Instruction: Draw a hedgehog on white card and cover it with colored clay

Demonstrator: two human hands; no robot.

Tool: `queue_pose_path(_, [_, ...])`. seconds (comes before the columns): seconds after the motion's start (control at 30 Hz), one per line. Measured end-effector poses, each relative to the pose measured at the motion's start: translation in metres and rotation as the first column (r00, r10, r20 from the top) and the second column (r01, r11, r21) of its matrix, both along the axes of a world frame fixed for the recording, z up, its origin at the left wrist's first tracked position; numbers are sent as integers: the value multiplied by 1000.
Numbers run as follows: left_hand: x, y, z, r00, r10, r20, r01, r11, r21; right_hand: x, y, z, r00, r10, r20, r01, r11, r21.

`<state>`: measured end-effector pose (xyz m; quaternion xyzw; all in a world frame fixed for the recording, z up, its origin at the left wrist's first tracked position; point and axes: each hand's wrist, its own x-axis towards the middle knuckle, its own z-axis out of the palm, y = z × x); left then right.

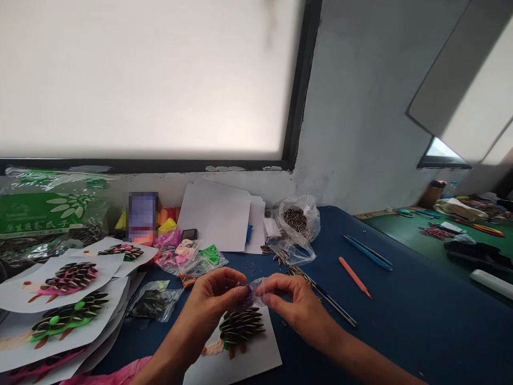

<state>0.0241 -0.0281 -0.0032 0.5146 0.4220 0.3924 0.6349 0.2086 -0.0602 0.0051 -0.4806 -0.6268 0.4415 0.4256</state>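
Note:
Between my two hands is a small clear plastic bag [253, 293] with something purple in it. My left hand [218, 294] pinches the purple end, thumb against fingers. The clear end is gripped by my right hand [288, 299]. Just below them, a white paper sheet [256, 363] lies on the blue table, bearing a hedgehog picture [242, 329] made of striped sunflower seeds, green clay and a pale clay snout. Part of that sheet is hidden behind my left wrist.
Finished-looking seed hedgehog sheets [72, 315] are stacked at left. Clay packets [188, 256], blank paper [216, 219] and a bag of seeds [296, 222] stand along the wall. Metal tweezers [336, 305], an orange pen [355, 277] and blue tweezers [367, 251] lie to the right.

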Motion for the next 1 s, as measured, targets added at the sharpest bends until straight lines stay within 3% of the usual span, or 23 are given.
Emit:
queue_pose_path(0.23, [6,-3,3,1000,4,-30,-3,999,45,-4,0,-4,922,63,-381,-137,976,-172])
queue_pose_path(0.37, [6,-3,6,998,2,-65,1,998,57,-6,0,-7,892,52,-449,-143,975,-170])
queue_pose_path(0.67, [12,-6,3,998,43,-45,-44,999,-15,0,1,-6,992,7,-124,-11,999,-30])
queue_pose_path(0.83, [12,-5,0,998,56,-22,-56,998,-20,-2,-1,-3,999,-45,11,44,998,47])
queue_pose_path(1.0, [14,-3,-17,997,74,16,-74,997,-12,-4,-3,-4,982,-90,164,65,987,149])
